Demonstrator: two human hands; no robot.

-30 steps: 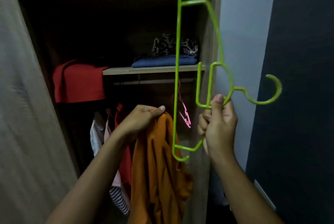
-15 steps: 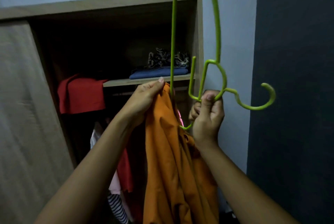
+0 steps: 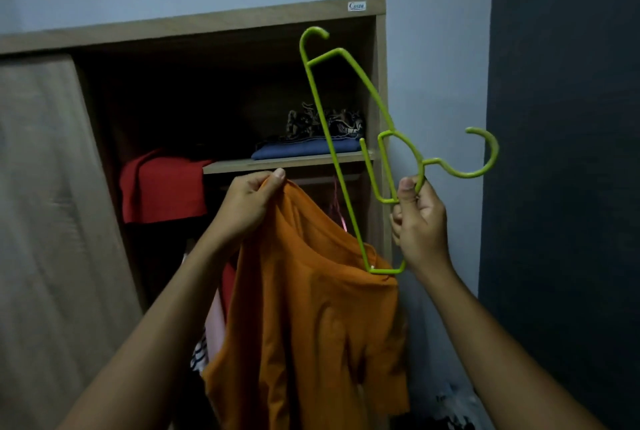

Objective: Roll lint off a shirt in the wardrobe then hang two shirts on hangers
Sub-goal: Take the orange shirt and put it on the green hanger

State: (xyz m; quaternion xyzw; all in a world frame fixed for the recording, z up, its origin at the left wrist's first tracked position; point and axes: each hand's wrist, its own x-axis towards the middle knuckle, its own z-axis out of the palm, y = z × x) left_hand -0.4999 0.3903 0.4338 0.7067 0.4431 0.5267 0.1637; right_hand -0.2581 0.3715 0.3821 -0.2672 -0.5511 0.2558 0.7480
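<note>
Closest to me, my two forearms reach up from the bottom corners of the view. My left hand (image 3: pixel 247 207) pinches the top edge of the orange shirt (image 3: pixel 311 325) between thumb and fingers, bunching the fabric at what looks like the collar, and the rest of the shirt hangs straight down between my arms. My right hand (image 3: pixel 417 221) is closed around the neck of the green hanger (image 3: pixel 349 138), thumb pressed up against the small loop there, with the hook curling off to the right. The hanger is turned on end, so one shoulder points up and to the left while its lower end is touching the right side of the shirt's neck opening; I cannot tell whether it is inside the fabric. Behind both hands stands the open wardrobe (image 3: pixel 380 83), its sliding door (image 3: pixel 52 204) covering the left side. A red garment (image 3: pixel 162 187) sits in the middle, and striped and pale clothes hang low down in the dark. On the shelf (image 3: pixel 287 163) lies a folded blue cloth (image 3: pixel 304 149) with a patterned piece on top. A pale wall rises behind, and a dark panel (image 3: pixel 568 152) fills the right.
</note>
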